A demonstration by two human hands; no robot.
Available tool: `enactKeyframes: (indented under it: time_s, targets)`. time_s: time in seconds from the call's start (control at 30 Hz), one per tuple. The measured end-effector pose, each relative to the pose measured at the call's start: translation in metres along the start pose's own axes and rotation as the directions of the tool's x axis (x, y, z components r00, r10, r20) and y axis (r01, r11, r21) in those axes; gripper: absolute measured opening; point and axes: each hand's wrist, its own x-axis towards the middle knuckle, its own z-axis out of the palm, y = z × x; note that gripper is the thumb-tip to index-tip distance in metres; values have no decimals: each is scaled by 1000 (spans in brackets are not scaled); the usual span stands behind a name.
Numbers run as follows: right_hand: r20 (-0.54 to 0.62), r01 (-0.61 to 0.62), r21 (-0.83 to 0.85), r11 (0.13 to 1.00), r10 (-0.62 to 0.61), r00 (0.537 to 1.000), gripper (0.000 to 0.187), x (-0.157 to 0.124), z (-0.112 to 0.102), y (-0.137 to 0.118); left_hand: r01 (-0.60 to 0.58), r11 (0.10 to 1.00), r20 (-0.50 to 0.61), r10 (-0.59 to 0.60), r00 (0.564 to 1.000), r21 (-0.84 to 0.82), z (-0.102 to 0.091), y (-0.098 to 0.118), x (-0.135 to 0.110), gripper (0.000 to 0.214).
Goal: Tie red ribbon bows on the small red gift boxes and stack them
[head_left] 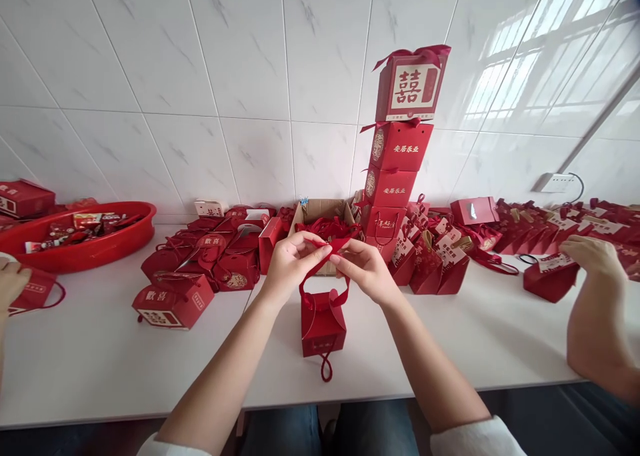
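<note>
A small red gift box (pixel 323 328) stands on the white table (pixel 100 356) in front of me, with a red ribbon (pixel 325 261) looped up from its top. My left hand (pixel 290 261) and my right hand (pixel 364 267) meet just above the box. Both pinch the ribbon's ends between thumb and fingers. A loose ribbon tail hangs below the box's front.
Behind stands an open cardboard carton (pixel 324 215) of red ribbons, beside a tall stack of red boxes (pixel 400 156). Several red boxes lie left and right. A red basin (pixel 75 235) sits far left. Another person's hand (pixel 593 256) works at right; another hand (pixel 11 284) shows at left.
</note>
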Motion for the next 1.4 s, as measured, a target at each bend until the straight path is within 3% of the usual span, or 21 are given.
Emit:
enactKeyframes:
  time_s: [0.13,0.23,0.37,0.47,0.57,0.67,0.8,0.87,0.93,1.0,1.07,1.13,1.23,1.33,1.4]
  targets:
    - [-42,-63,215,975,74,996,20,2,1,13,-139,986,-50,144,988,92,1,-7,-2,10]
    - [-1,-113,357,927,121,993,16,0,0,20,-188,968,-54,199,978,165,-2,-10,-5,7]
    - [83,-206,508,836,191,978,18,-2,0,24,-162,978,41,158,987,128,-3,-6,-9,7]
    - [76,-208,562,800,201,977,22,4,-1,28,-53,995,130,42,991,81,1,-3,-7,14]
    - [84,-197,517,833,180,980,28,18,-7,38,96,993,194,-109,975,71,5,-6,-1,24]
    - [174,-241,438,866,182,968,32,31,-17,46,186,969,219,-220,951,163,2,-11,3,28]
    - [301,-260,306,916,165,939,28,28,-28,41,269,930,368,-349,862,252,-10,-14,1,28]
    - [355,-188,152,970,124,927,25,20,-31,33,298,914,388,-389,836,275,-16,-14,0,23]
    - [372,-15,-77,997,43,927,24,13,-34,27,309,902,366,-409,836,303,-19,-15,-1,16]
    - [360,233,-336,913,-104,927,19,7,-36,24,294,902,340,-398,852,317,-20,-17,-2,16]
    - [375,455,-560,693,-278,884,14,4,-37,26,274,914,333,-369,868,299,-20,-18,-2,17]
    - [425,578,-678,454,-400,812,15,3,-37,31,255,928,328,-339,882,271,-20,-18,-3,17]
    - [462,631,-729,266,-491,739,16,1,-34,40,252,939,358,-324,876,234,-21,-17,-5,20]
    - [440,618,-761,198,-543,716,17,-3,-29,47,233,937,393,-324,861,261,-22,-16,-8,25]
    - [411,594,-781,192,-559,720,18,-5,-25,51,158,919,362,-295,884,361,-22,-17,-12,26]
